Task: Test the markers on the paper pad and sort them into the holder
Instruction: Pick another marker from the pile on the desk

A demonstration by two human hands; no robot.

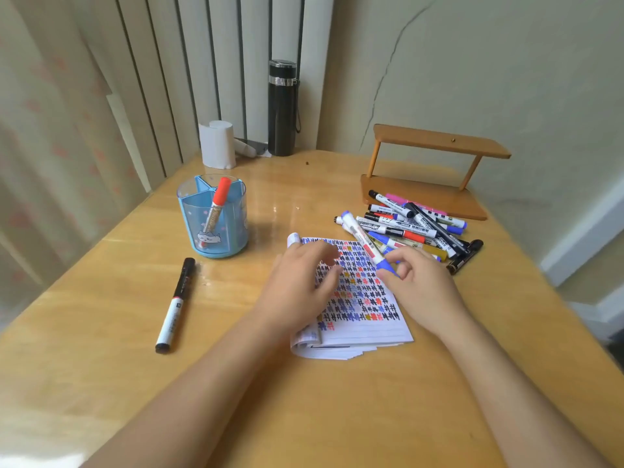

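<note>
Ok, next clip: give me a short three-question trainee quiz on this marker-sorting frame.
1. What stands in the blue transparent plastic holder? A) one red-capped marker B) three black markers C) nothing
2. True or false: the right hand holds a blue-capped white marker.
3. Fill in: the lone black-and-white marker lies on the wooden table to the ____ of the lined paper pad.
Key: 1 A; 2 true; 3 left.
</note>
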